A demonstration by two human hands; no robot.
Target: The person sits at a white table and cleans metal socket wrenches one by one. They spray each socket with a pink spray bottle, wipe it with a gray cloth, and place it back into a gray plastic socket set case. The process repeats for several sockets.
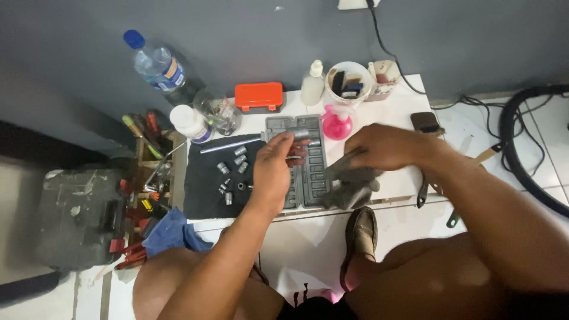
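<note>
Steel socket (300, 134) sits pinched in my left hand (274, 168) above the grey socket case (308, 178). My right hand (384, 147) grips a grey rag (351, 191) beside it; loose sockets (232, 173) lie on the black mat (207, 192).

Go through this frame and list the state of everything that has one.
socket case: open, lying flat
orange box: shut
water bottle: capped, tilted
loose sockets: scattered on the dark mat
left hand: gripping a metal tool
right hand: gripping a grey rag
</note>
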